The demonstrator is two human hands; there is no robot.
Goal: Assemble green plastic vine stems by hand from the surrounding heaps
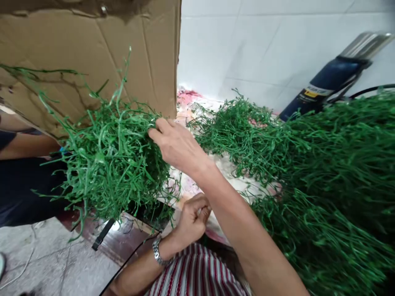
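Your right hand (175,144) reaches across the middle of the frame, fingers curled into a tangled clump of thin green plastic stems (111,160) and closed on its right edge. That clump hangs left of centre, in front of a creased brown cardboard sheet (92,49) that fills the upper left.

Your left hand (193,218) sits lower, just below centre, with a silver metal wristwatch (157,250) on the wrist. Its fingers are bunched tight into a near fist, thumb pressed to the fingertips; whether anything is pinched there is too small to tell.

A large heap of the same green stems (333,176) spreads over the right half of the frame, well apart from the held clump. At the upper right a dark blue cylinder with a shiny metal top (327,82) leans against the white tiled wall (247,45).

A red-and-white striped cloth (197,273) shows at the bottom centre. Another person's bare forearm (27,146) lies at the left edge, behind the clump.
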